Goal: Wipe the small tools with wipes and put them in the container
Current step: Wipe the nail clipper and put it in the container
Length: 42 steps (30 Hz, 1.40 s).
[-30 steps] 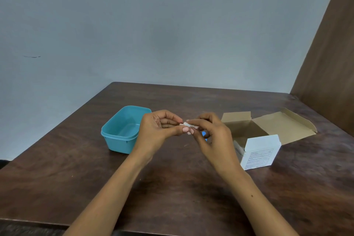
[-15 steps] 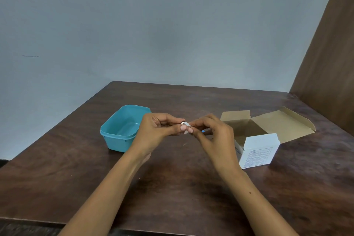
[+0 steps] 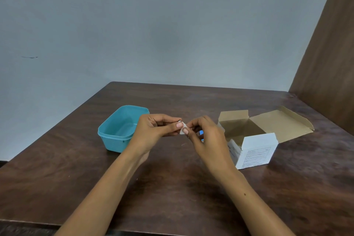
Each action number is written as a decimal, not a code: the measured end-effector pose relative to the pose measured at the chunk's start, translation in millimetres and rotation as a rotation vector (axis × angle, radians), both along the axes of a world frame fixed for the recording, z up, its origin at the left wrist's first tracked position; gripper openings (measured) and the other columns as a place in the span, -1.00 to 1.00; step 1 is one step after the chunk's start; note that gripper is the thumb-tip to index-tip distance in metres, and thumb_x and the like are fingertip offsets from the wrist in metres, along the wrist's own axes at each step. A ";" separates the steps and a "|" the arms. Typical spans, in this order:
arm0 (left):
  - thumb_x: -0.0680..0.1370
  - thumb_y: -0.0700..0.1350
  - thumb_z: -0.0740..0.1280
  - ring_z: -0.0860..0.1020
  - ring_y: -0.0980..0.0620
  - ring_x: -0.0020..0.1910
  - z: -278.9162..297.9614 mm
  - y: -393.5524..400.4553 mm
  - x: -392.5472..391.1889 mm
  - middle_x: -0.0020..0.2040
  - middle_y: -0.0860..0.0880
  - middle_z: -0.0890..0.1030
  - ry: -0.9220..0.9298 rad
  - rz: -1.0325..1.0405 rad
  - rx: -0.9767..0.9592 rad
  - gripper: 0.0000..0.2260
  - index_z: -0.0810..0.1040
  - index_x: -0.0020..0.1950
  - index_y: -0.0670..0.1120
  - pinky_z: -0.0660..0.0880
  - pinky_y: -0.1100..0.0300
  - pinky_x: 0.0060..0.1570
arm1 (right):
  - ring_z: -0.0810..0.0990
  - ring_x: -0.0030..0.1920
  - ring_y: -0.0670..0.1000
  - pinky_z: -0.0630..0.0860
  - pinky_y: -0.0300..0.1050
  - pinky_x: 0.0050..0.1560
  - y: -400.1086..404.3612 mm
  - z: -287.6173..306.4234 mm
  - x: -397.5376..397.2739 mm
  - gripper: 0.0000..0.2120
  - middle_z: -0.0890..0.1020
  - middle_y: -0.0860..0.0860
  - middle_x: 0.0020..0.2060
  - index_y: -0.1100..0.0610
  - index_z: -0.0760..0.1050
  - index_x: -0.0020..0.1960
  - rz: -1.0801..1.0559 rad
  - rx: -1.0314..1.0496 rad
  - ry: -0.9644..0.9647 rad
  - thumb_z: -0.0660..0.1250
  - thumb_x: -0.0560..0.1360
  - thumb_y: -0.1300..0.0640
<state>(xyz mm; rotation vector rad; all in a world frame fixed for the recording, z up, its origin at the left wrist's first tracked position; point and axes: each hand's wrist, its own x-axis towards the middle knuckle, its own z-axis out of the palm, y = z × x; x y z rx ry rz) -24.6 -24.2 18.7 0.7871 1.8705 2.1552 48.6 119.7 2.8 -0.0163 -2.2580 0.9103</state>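
Both hands meet above the middle of the table. My left hand pinches a small white wipe between thumb and fingers, and a bit of metal shows at its top edge. My right hand pinches the same wipe from the right side; a thin metal piece shows below its fingertips, too small to identify. A small blue item shows behind the right hand's fingers. The teal plastic container stands open on the table, just left of my left hand, with nothing visible inside.
An open white cardboard box with brown flaps spread out lies right of my right hand on the dark wooden table. A brown panel rises at the far right. A grey wall stands behind the table.
The hands stay together over the table centre. The fingers have shifted on the wipe, and more of the white wipe shows between the fingertips now.
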 end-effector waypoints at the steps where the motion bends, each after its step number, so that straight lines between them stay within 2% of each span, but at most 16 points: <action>1: 0.31 -0.17 0.49 0.70 -0.01 -0.14 0.4 -0.7 -0.3 -0.17 -0.12 0.73 -0.010 0.001 0.010 -0.81 0.72 -0.09 -0.12 0.61 0.27 -0.19 | 0.50 -0.19 -0.11 0.53 -0.10 -0.21 0.0 -0.5 0.2 -0.90 0.52 -0.11 -0.18 0.00 0.47 -0.16 -0.003 0.007 -0.008 0.39 0.48 0.09; 5: 0.29 -0.14 0.49 0.70 0.00 -0.16 0.5 -0.8 -0.6 -0.18 -0.12 0.73 -0.036 -0.007 0.028 -0.80 0.73 -0.11 -0.10 0.59 0.30 -0.22 | 0.50 -0.21 -0.14 0.51 -0.14 -0.24 0.6 -1.5 0.4 -0.87 0.51 -0.14 -0.20 -0.03 0.47 -0.19 -0.024 0.002 -0.018 0.41 0.47 0.09; 9: 0.29 -0.13 0.51 0.69 0.03 -0.15 -2.2 2.0 0.6 -0.16 -0.11 0.73 -0.032 -0.039 -0.002 -0.81 0.73 -0.12 -0.09 0.59 0.30 -0.20 | 0.52 -0.21 -0.14 0.53 -0.17 -0.25 -1.2 -0.3 0.4 -0.93 0.55 -0.11 -0.20 0.05 0.55 -0.17 -0.023 -0.045 0.035 0.44 0.44 0.10; 16: 0.30 -0.16 0.49 0.70 0.03 -0.20 -1.7 0.5 -1.1 -0.20 -0.12 0.73 -0.024 0.019 0.021 -0.80 0.72 -0.10 -0.14 0.58 0.32 -0.24 | 0.49 -0.21 -0.11 0.52 -0.05 -0.22 -2.1 -3.1 1.0 -0.91 0.50 -0.11 -0.19 0.03 0.49 -0.17 -0.035 0.049 -0.044 0.39 0.48 0.11; 20: 0.30 -0.18 0.49 0.70 0.02 -0.19 -3.1 2.6 0.3 -0.19 -0.12 0.73 -0.009 0.015 0.023 -0.80 0.71 -0.09 -0.14 0.59 0.31 -0.23 | 0.47 -0.22 -0.13 0.46 -0.18 -0.23 -1.5 -3.5 0.0 -0.90 0.49 -0.11 -0.18 0.02 0.46 -0.16 -0.031 0.026 -0.042 0.38 0.49 0.10; 24: 0.31 -0.18 0.50 0.70 0.02 -0.15 -5.6 4.8 0.6 -0.17 -0.12 0.73 -0.003 -0.002 0.013 -0.81 0.72 -0.09 -0.11 0.59 0.30 -0.20 | 0.47 -0.22 -0.15 0.42 -0.33 -0.26 -3.2 -0.3 -1.2 -0.92 0.52 -0.11 -0.18 0.05 0.52 -0.13 -0.042 -0.019 0.010 0.43 0.45 0.13; 29: 0.32 -0.19 0.48 0.70 0.00 -0.17 -5.5 3.2 -1.9 -0.18 -0.13 0.73 -0.066 0.040 0.094 -0.83 0.72 -0.11 -0.11 0.59 0.31 -0.23 | 0.47 -0.25 -0.13 0.43 -0.23 -0.31 -4.9 -0.4 0.5 -0.92 0.50 -0.13 -0.22 0.07 0.54 -0.16 -0.101 0.044 0.006 0.43 0.45 0.11; 36: 0.32 -0.16 0.47 0.70 -0.04 -0.15 -5.8 3.1 -2.6 -0.15 -0.15 0.72 -0.087 0.041 0.074 -0.80 0.71 -0.08 -0.13 0.60 0.29 -0.21 | 0.45 -0.25 -0.15 0.30 -0.40 -0.34 -3.5 -2.6 0.2 -0.93 0.48 -0.15 -0.21 0.05 0.52 -0.14 -0.112 0.038 -0.047 0.41 0.47 0.09; 38: 0.33 -0.16 0.46 0.70 -0.02 -0.16 -4.7 3.1 -3.0 -0.16 -0.13 0.73 -0.088 0.038 0.079 -0.80 0.70 -0.07 -0.12 0.60 0.29 -0.21 | 0.46 -0.25 -0.15 0.33 -0.38 -0.33 -2.5 -2.9 0.9 -0.92 0.48 -0.15 -0.22 0.04 0.52 -0.15 -0.119 0.027 -0.059 0.41 0.46 0.09; 42: 0.36 -0.21 0.45 0.70 0.02 -0.16 -0.5 0.5 -6.2 -0.16 -0.09 0.73 -0.123 0.088 0.123 -0.81 0.69 -0.03 -0.13 0.60 0.30 -0.22 | 0.52 -0.20 -0.10 0.47 -0.20 -0.27 3.1 -1.5 3.0 -0.91 0.55 -0.10 -0.21 0.06 0.53 -0.19 -0.131 -0.032 -0.031 0.43 0.46 0.12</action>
